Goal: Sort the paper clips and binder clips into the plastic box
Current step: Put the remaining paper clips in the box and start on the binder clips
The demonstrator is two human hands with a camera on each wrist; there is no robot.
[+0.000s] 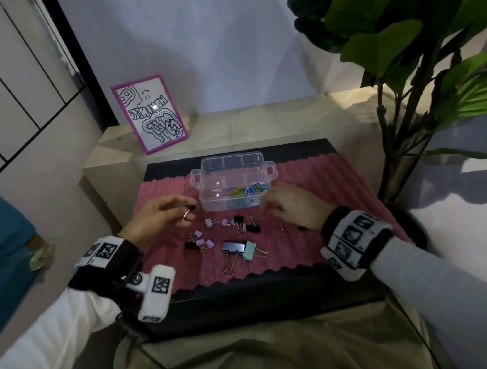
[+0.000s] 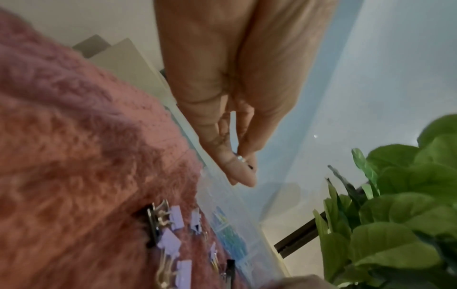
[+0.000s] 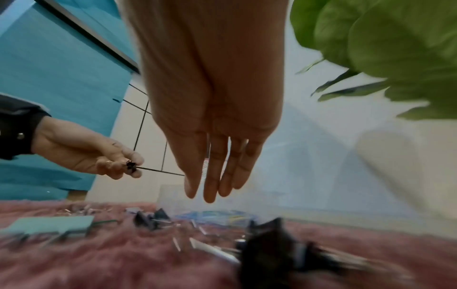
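One black binder clip (image 1: 190, 208) pinched, left hand (image 1: 156, 218)

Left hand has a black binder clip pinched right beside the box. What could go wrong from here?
1. The left hand pinches the small black clip only at its fingertips; it may slip and fall short of the box.
2. Paper clips already fill the box's right side; a careless drop could mix the kinds.
3. The right hand hovers open over loose clips and might scatter them.
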